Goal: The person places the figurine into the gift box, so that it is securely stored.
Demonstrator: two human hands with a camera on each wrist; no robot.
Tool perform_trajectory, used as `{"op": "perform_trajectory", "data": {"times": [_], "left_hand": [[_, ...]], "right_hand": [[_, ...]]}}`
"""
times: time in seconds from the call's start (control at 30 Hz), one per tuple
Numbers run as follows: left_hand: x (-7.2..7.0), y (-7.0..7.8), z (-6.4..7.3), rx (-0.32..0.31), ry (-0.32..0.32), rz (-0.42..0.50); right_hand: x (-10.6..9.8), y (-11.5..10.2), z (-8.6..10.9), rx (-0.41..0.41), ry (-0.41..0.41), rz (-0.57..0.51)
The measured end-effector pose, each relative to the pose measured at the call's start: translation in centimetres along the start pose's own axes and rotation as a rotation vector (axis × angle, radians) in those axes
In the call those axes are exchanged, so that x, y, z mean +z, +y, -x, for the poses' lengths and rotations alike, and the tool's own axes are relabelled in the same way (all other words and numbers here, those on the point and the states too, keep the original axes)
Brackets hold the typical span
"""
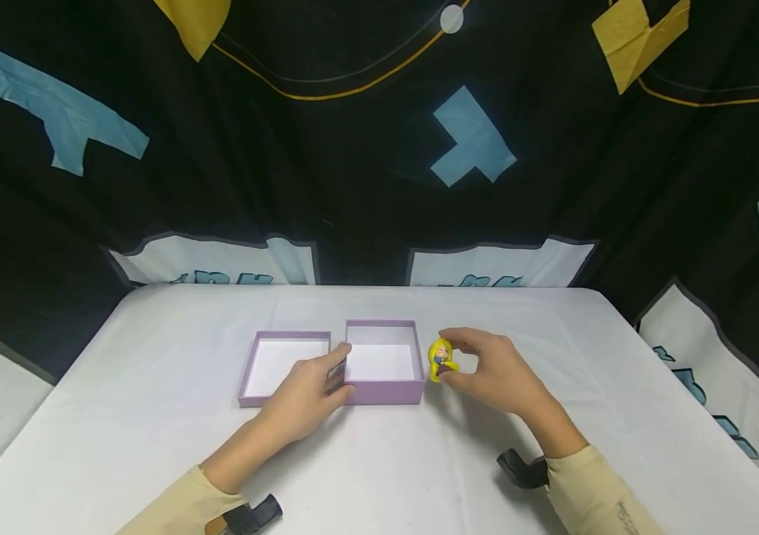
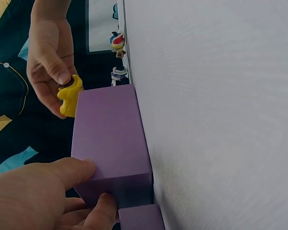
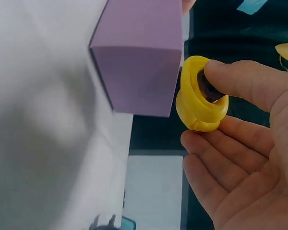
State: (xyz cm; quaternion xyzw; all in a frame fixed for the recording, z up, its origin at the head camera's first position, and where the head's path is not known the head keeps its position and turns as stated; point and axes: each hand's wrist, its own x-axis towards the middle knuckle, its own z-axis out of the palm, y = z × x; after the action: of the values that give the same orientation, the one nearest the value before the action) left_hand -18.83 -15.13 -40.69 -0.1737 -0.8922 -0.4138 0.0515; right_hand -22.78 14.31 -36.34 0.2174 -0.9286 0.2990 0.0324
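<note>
A purple box point(image 1: 384, 392) with a white inside stands open-topped on the table. My left hand point(image 1: 308, 394) rests at its left side, thumb point(image 2: 81, 171) on the front face near the corner and other fingers against the left wall. Between thumb and fingertips, my right hand point(image 1: 493, 368) pinches a small yellow hooded figurine point(image 1: 435, 364) beside the box's right wall. In the right wrist view the thumb lies over a dark part of the figurine point(image 3: 187, 108). A shallow purple lid point(image 1: 250, 364), white inside, lies left of the box, partly behind my left hand.
The table point(image 1: 379, 475) has a white cover. Two small colourful figures point(image 2: 117, 44) show beyond the box in the left wrist view. Behind the table hangs a dark curtain point(image 1: 352, 186) with blue and yellow patches. Each wrist wears a black device point(image 1: 522, 469).
</note>
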Motion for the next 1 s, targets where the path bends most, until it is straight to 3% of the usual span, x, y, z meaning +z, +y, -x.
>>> {"op": "perform_trajectory", "data": {"times": [0.6,0.83,1.0], "left_hand": [[0.2,0.0,0.1,0.008,0.011,-0.023],[0.0,0.4,-0.1,0.03,0.016,-0.08],[-0.1,0.3,0.0,0.018,0.017,-0.078]], "right_hand": [[2.8,-3.0,-2.6,-0.061,-0.046,-0.062],[3.4,-3.4,-3.8,-0.058,-0.078,-0.002],[3.8,-4.2,-4.6,-0.076,-0.149,0.009]]}}
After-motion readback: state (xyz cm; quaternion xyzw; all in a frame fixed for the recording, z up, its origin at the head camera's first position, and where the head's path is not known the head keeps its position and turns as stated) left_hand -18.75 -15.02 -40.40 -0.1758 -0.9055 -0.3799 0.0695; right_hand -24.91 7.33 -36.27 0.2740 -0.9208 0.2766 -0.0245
